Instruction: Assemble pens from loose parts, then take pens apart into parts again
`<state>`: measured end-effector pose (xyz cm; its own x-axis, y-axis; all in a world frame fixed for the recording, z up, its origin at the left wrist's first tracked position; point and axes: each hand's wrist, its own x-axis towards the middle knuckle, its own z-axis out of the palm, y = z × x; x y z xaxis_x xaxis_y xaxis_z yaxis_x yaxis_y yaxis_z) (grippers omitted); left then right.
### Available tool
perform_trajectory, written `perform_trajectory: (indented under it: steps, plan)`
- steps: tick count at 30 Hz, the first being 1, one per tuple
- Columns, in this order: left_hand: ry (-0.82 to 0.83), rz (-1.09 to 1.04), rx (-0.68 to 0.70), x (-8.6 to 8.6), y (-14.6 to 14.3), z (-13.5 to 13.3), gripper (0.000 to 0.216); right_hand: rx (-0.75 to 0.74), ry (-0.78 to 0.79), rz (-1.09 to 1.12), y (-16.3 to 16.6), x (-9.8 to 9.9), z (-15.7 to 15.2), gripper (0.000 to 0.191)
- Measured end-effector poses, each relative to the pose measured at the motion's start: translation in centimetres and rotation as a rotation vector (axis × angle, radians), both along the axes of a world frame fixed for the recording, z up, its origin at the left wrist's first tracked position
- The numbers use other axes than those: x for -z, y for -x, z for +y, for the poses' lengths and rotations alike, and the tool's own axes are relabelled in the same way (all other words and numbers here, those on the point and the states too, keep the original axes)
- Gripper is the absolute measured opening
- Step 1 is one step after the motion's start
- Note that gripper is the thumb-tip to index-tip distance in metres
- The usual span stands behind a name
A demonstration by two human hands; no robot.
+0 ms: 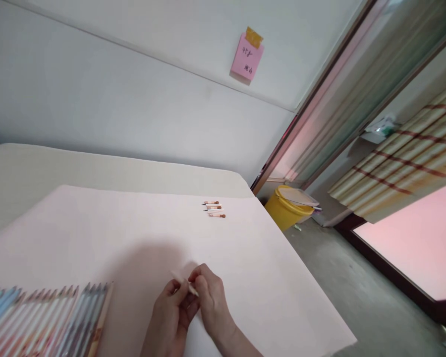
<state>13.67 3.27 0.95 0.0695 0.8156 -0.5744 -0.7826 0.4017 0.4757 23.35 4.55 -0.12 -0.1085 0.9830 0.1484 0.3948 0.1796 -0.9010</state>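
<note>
A slim, pale, pen-like stick (193,290) is held between my two hands above the white sheet. My left hand (173,310) has its thumb and fingers closed around the stick's middle. My right hand (210,292) pinches at its right end, fingers bent and pressed together. A thin, light tip pokes out up and to the left past the left fingers. Part of the stick is hidden by the fingers. Farther back on the sheet lies a small group of short pieces (214,208), some brown and cream, some white with dark points.
Rows of pens (46,317) in blue, white-pink and grey lie at the lower left. The white sheet (278,287) covers much of the table (163,173), with a wall behind. A yellow bin (282,210) stands on the floor beyond the right edge. A pink note (247,58) is taped to the wall.
</note>
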Motion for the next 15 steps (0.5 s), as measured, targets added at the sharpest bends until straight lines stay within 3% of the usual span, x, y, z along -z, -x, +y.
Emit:
perform_trajectory:
  steps: [3,5,7,8,12,15]
  plan:
    - [0.032,-0.004,-0.069,0.2,0.3,0.5,0.011,0.028,-0.059,0.005,-1.8,-0.7,1.7,0.043]
    - [0.028,-0.009,-0.097,0.3,0.6,0.9,0.012,0.172,-0.051,-0.22,-3.8,-0.7,4.2,0.038]
    - [-0.001,-0.021,-0.111,0.3,1.0,1.0,0.011,0.304,0.013,-0.579,-5.9,-0.2,7.7,0.035]
    - [-0.008,-0.028,-0.114,0.2,1.1,1.1,0.011,0.325,0.019,-0.641,-6.8,0.1,9.6,0.033]
    - [0.037,-0.046,-0.125,-0.3,1.5,1.0,0.012,0.3,0.032,-0.791,-8.4,1.8,16.2,0.029]
    - [0.048,-0.062,-0.14,-0.7,1.9,1.0,0.012,0.302,0.057,-0.875,-8.3,3.0,18.9,0.027]
